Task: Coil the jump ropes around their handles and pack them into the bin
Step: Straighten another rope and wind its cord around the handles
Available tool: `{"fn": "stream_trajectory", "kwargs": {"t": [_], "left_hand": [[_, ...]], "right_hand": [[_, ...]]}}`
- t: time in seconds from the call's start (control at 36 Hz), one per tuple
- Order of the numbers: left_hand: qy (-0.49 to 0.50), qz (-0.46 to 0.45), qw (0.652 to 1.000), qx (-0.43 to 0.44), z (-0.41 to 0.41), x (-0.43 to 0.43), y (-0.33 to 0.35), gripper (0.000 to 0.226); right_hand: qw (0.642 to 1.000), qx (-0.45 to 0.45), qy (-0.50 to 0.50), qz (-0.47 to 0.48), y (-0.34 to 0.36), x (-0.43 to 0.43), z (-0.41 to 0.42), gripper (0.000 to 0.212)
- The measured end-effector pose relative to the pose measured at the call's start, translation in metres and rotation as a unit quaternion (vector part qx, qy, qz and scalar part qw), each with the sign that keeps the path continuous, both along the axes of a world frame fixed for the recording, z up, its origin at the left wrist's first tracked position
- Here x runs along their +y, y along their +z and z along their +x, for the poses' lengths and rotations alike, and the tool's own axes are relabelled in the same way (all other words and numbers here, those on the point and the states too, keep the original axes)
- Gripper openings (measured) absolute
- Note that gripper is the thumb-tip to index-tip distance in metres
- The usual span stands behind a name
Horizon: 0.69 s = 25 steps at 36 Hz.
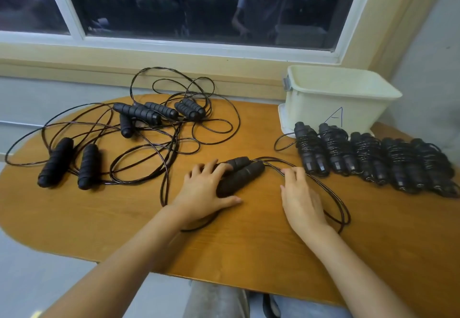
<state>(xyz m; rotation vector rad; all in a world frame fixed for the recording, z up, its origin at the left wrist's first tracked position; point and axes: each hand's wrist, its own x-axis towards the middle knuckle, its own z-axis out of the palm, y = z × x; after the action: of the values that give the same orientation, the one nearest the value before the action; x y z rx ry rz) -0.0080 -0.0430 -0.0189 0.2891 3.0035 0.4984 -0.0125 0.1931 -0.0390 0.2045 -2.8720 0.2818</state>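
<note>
Wooden desk [249, 243] under dark window [199, 6]. Five coiled ropes [368, 158], one bin [331, 108]. Left hand [204, 190] flat on two handles [241, 175], right hand [301, 200] touching cord [271, 162].

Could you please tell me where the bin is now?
In the head view, the bin stands far right on the table, below the window, just behind the row of coiled ropes.

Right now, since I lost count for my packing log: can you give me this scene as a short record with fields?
surface: wooden table
bin: cream bin, back right; no rope visible inside
coiled: five wrapped bundles in a row in front of it
loose: tangled ropes, left side
in work: handle pair, left hand resting on it
right hand: fingertips on that pair's cord
</note>
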Motion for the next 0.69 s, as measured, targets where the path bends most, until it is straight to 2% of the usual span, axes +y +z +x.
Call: {"fn": "stream_trajectory", "kwargs": {"t": [0.08, 0.19, 0.25, 0.31, 0.42, 0.56, 0.69], "left_hand": [[0.024, -0.018, 0.998, 0.048, -0.002, 0.008, -0.005, 0.052], [0.03, 0.073, 0.995, 0.061, -0.005, 0.007, -0.006, 0.034], [0.033, 0.098, 0.992, 0.066, -0.005, 0.008, -0.003, 0.03], [0.035, 0.088, 0.991, 0.091, -0.001, 0.012, 0.001, 0.029], [0.042, 0.099, 0.986, 0.13, 0.015, 0.025, 0.007, 0.032], [0.018, 0.119, 0.987, 0.107, 0.042, 0.038, -0.012, 0.034], [-0.031, 0.215, 0.973, 0.074, 0.053, 0.024, -0.022, 0.037]], "right_hand": [[0.999, -0.004, 0.0, -0.043, 0.0, 0.005, -0.002, 0.031], [0.998, 0.016, -0.01, -0.052, -0.002, 0.013, -0.004, 0.025], [0.999, 0.028, -0.033, -0.02, -0.005, 0.018, -0.004, 0.028], [0.997, 0.037, -0.061, 0.003, -0.005, 0.023, -0.003, 0.033], [0.996, 0.055, -0.063, -0.026, -0.007, 0.037, 0.001, 0.036], [0.989, 0.058, -0.06, -0.124, -0.007, 0.053, 0.004, 0.038], [0.979, 0.03, -0.053, -0.194, -0.007, 0.066, 0.007, 0.035]]}}
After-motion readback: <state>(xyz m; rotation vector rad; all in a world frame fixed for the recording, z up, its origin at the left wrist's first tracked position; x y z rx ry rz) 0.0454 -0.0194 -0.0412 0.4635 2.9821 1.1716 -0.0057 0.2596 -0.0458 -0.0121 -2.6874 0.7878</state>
